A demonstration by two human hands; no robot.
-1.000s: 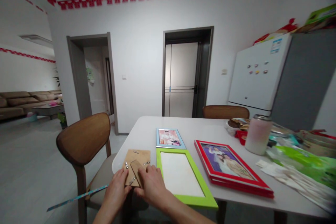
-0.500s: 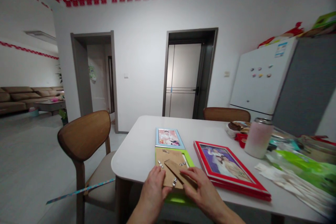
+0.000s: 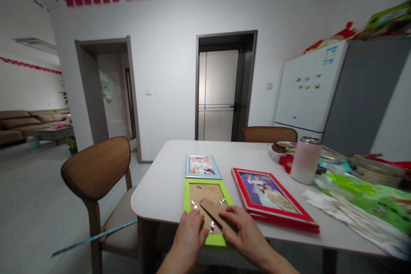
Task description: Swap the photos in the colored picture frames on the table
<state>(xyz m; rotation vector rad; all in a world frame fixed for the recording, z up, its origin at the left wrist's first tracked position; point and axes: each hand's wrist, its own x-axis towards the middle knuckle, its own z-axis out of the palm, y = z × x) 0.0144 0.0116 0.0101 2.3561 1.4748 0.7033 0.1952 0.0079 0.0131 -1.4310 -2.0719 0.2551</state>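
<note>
A green photo frame point(image 3: 186, 192) lies face down near the table's front edge. Its brown backing board point(image 3: 208, 192) sits inside the border, with metal clips and a raised stand leg point(image 3: 213, 212). My left hand point(image 3: 189, 233) grips the frame's lower left edge, thumb by the board. My right hand point(image 3: 245, 231) has its fingers and thumb around the stand leg at the lower right. Beyond the green frame, touching it, is a light blue photo frame point(image 3: 202, 166) with its picture up. To the right lie stacked red photo frames point(image 3: 272, 197), the top one showing a couple's portrait.
A pink and white bottle point(image 3: 305, 160) stands beyond the red frames. White gloves or cloth point(image 3: 346, 218) and a green plastic package point(image 3: 362, 197) lie at the right. Wooden chairs stand at the left point(image 3: 99, 167) and far side point(image 3: 269, 134) of the table point(image 3: 160, 188).
The backing board has gone from lying askew over the green frame's left border to sitting within it. Both hands stay on it. The view has turned slightly right.
</note>
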